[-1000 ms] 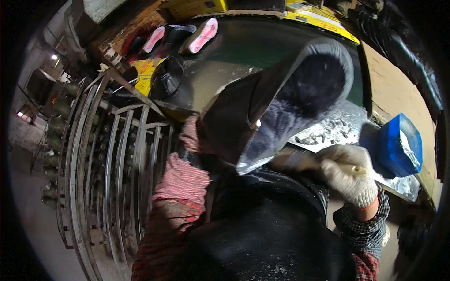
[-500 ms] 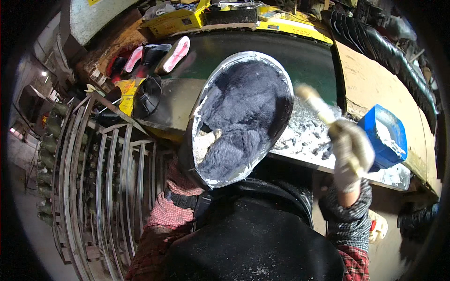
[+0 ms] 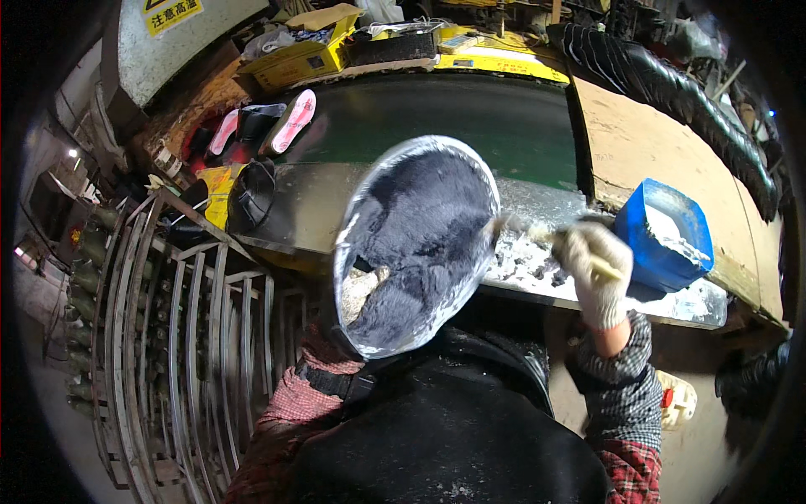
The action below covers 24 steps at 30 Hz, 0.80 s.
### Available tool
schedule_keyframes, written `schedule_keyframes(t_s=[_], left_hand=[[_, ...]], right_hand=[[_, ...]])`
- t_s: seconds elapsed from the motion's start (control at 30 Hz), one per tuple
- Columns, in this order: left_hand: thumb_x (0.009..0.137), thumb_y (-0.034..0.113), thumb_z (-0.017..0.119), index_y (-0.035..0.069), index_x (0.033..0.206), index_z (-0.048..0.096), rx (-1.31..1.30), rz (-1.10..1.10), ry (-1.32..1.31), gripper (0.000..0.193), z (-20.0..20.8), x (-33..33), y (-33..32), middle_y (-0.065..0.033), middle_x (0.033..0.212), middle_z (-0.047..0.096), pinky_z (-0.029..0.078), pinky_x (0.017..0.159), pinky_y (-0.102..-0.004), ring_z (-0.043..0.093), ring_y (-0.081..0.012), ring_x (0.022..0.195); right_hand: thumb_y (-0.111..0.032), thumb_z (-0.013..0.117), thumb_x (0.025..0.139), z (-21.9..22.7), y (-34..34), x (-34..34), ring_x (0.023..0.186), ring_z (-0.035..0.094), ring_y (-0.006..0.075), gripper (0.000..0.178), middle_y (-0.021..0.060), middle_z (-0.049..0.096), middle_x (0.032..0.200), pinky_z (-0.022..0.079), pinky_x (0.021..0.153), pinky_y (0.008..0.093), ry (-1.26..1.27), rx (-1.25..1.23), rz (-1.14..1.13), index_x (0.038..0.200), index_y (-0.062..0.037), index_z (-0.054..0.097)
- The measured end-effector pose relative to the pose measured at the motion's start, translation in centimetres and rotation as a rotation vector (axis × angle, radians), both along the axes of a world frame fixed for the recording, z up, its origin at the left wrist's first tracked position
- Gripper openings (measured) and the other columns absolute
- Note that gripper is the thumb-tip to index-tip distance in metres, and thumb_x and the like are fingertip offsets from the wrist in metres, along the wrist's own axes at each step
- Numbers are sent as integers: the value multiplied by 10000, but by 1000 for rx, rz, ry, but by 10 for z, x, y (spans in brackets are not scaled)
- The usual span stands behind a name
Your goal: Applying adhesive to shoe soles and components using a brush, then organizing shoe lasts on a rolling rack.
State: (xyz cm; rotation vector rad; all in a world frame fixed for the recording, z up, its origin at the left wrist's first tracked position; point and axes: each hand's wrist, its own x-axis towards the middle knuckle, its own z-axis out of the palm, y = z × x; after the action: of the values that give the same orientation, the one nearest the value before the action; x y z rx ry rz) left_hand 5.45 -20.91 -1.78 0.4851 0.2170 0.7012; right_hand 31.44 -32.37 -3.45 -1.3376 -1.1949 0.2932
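Note:
My left hand wears a pale glove and grips an oval, fur-lined shoe or boot upper at its lower left. Its fingers show inside against the dark grey fur, while the rest of the hand is hidden behind the wall. White paste coats the upper's rim all round. In a whitish glove, my right hand is closed around a brush with a pale handle. The brush's blurred bristles are at the right side of the rim; whether they touch it is hard to tell.
White paste is smeared over the bench's near edge. A blue tub of white paste stands right of my right hand. Shoes with pink-and-white soles lie at the back left. A metal rack stands left; yellow boxes line the back.
The brush has moved left and down to the upper's right rim, with my right hand. The upper now appears slightly lower and more tilted. The whole view has shifted a little.

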Motion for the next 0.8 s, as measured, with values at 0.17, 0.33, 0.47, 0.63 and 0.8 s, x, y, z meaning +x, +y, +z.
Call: schedule_keyframes(t_s=[0.17,0.33,0.47,0.63,0.8], left_hand=[[923,79,540,33,1383,333,459,131,184,507,-8,-2,-18,-199,1328,458,515,948,-445,524,-287,1180],[934,83,502,17,1329,391,532,123,259,415,-12,-3,-18,-191,1272,507,514,938,-437,549,-275,1143],[944,86,471,4,1287,438,478,239,336,354,-16,-23,-12,-186,1227,546,513,929,-431,570,-266,1114],[956,90,433,-12,1233,496,223,391,332,302,-43,-42,28,-178,1171,595,512,919,-423,595,-255,1077],[966,132,492,-22,1188,539,862,947,837,274,-35,-56,102,-151,1203,590,454,982,-336,581,-220,1105]], right_hand=[[-50,571,915,35,14,-22,668,599,123,135,79,656,784,493,611,248,-280,355,-30,977,46,641],[-16,667,783,61,44,-65,640,626,230,217,111,639,757,509,606,305,-738,294,178,998,-5,638],[-37,657,819,29,53,-28,655,635,214,147,120,658,773,503,616,306,-455,258,-83,958,10,653],[1,598,823,-30,14,-34,716,632,230,132,142,659,812,500,686,313,-291,29,23,939,38,648],[-51,599,847,-37,9,-6,727,633,214,160,142,653,859,510,679,312,-342,-72,0,968,49,629]])
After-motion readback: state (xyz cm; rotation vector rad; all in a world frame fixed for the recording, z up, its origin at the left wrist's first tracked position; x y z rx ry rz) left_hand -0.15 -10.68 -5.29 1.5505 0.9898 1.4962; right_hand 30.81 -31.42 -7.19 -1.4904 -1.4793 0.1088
